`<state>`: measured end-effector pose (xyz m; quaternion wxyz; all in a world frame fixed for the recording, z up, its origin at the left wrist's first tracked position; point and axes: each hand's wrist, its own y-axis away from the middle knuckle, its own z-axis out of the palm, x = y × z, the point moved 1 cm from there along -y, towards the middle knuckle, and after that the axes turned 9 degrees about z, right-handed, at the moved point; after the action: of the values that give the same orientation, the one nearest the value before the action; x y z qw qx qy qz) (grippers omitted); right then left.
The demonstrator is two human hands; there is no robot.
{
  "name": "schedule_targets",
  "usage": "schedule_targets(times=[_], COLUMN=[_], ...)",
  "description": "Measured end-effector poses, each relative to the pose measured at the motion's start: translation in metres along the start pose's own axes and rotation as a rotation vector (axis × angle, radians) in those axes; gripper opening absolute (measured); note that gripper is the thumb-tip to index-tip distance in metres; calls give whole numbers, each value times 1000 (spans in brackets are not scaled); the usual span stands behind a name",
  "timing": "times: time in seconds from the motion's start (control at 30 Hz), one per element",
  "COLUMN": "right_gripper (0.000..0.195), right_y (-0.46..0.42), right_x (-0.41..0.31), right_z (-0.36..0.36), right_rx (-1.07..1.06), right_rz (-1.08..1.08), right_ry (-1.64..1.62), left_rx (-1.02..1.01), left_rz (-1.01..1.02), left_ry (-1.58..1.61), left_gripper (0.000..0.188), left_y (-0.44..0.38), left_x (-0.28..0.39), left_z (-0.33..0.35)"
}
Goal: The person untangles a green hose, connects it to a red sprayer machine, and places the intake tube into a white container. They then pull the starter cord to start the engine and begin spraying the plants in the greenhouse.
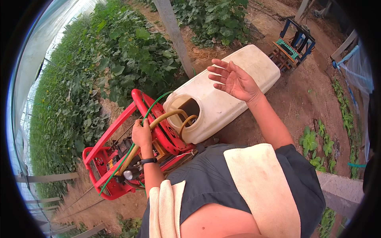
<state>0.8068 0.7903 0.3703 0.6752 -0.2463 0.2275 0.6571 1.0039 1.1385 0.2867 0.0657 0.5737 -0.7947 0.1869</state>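
Observation:
My left hand (pixel 142 132) is closed on a thin green hose (pixel 154 102), right beside a thicker yellow-brown hose (pixel 168 114); whether it grips that one too is hard to tell. Above a large white plastic tank (pixel 235 77), my right hand (pixel 233 78) hovers with its fingers apart, holding nothing. The tank's round mouth (pixel 198 126) has no lid on, and the thick hose and a thinner brown hose (pixel 184 125) run into it. Against the tank's left end stands a motor pump in a red metal frame (pixel 111 131). What lies inside the tank is mostly dark.
Leafy vine plants (pixel 131 56) fill the left side, with a concrete post (pixel 175 38) behind the tank. A blue metal frame with green cord (pixel 290 49) stands on the soil beyond it. Seedlings (pixel 309 141) grow at the right, near plastic sheeting (pixel 357 71).

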Motion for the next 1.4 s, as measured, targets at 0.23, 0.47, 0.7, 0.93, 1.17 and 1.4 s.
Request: schedule_targets(times=[0.23,0.47,0.7,0.93,1.17,1.4], right_gripper=[17,19,42,21,18,17], right_y=[-20,-21,50,68,61,74], right_x=[0,10,-25,-58,-53,-48], right_z=[10,2,92,140,179,199], right_rx=[48,97,-811,-916,-420,-412], right_rz=[-32,28,244,-73,-929,-1189], right_ry=[60,318,859,1177,688,488], left_rx=[14,31,27,13,63,19], left_rz=[14,-1,15,2,17,-14], left_ry=[24,17,17,17,-12,-43], left_gripper=[29,28,29,34,31,30], left_y=[-7,-4,-5,-8,-9,-4], left_x=[-1,3,4,0,2,-4], left_z=[15,8,9,12,2,8])
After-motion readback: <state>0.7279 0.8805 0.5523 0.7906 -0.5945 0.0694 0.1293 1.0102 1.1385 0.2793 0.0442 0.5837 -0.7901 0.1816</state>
